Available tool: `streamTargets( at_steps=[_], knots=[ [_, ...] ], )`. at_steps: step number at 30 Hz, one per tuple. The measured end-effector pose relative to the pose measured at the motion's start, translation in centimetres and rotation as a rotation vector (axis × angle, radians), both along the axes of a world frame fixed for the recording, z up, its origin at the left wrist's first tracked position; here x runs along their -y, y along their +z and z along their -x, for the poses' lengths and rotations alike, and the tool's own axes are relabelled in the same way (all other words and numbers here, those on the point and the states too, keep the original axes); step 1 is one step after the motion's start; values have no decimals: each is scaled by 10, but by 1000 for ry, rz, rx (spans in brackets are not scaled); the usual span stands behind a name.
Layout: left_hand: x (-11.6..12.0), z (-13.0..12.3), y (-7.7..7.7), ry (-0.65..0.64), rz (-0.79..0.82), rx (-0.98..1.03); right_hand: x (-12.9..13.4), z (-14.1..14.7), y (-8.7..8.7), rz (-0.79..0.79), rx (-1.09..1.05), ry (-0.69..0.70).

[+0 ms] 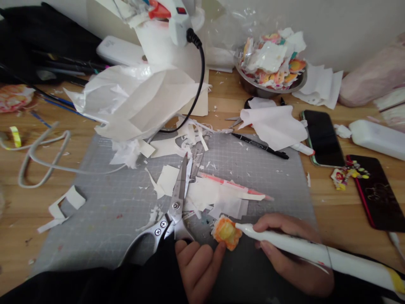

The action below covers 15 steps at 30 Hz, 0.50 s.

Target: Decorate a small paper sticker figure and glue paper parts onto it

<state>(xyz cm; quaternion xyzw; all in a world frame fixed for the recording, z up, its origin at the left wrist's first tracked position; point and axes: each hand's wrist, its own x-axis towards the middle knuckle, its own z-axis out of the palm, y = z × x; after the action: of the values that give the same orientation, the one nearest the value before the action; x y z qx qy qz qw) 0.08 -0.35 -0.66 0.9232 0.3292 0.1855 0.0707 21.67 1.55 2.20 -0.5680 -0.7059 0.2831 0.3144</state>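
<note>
My right hand (291,249) is closed round a thick white marker (284,242) with a yellow band near its rear end. Its narrow tip meets the right edge of a small orange and yellow flower-shaped piece (228,233). With curled fingers, my left hand (201,266) presses that piece down by one fingertip at its lower edge. Silver scissors (177,204) lie slightly apart at the blades, just beyond my left hand; the left sleeve covers part of their handles. Beneath everything is a grey gridded cutting mat (104,219).
White paper scraps (202,194), a red pen (228,182) and a black marker (261,145) lie on the mat. A metal bowl (268,89) of coloured cutouts stands behind. Phones (324,139) lie right. A black cable (202,76) hangs from a power strip (179,25).
</note>
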Motion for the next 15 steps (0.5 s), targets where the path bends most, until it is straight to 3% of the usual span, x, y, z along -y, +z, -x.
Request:
streamTargets(
  at_steps=[6, 11, 15],
  knots=[
    [2, -1, -1, 6, 2, -2, 0, 3, 5, -106, 4, 118],
    [0, 2, 0, -32, 30, -48, 0, 1, 0, -2, -30, -86],
    [-1, 1, -2, -22, -19, -19, 7, -4, 2, 201, -130, -188]
  ],
)
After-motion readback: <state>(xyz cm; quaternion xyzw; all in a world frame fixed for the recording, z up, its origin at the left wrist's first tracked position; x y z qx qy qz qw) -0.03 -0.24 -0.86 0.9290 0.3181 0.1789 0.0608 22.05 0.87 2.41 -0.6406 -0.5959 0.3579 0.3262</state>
